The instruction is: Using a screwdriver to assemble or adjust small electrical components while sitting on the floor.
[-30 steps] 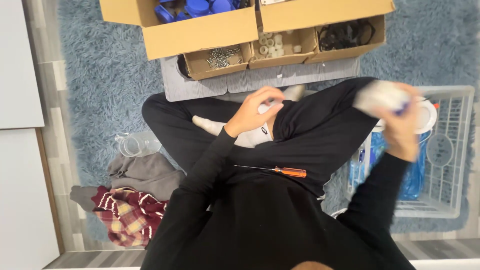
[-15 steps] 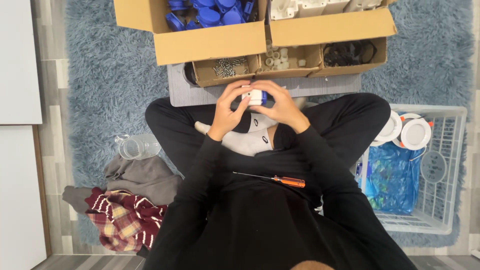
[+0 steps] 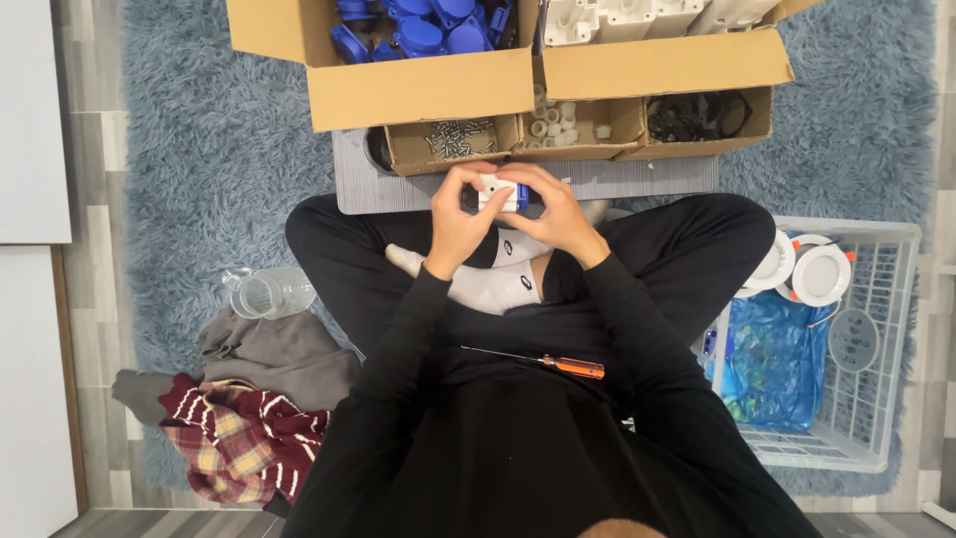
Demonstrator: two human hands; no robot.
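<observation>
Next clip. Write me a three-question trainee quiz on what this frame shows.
1. True or false: both hands hold the small white and blue part.
2. Where does the orange-handled screwdriver lie? A) in the white basket B) on the person's lap C) in a cardboard box
3. Which box holds the blue parts: the large one on the left or the large one on the right?

Key
1. True: the left hand and right hand meet around it.
2. B
3. The left large cardboard box.
</observation>
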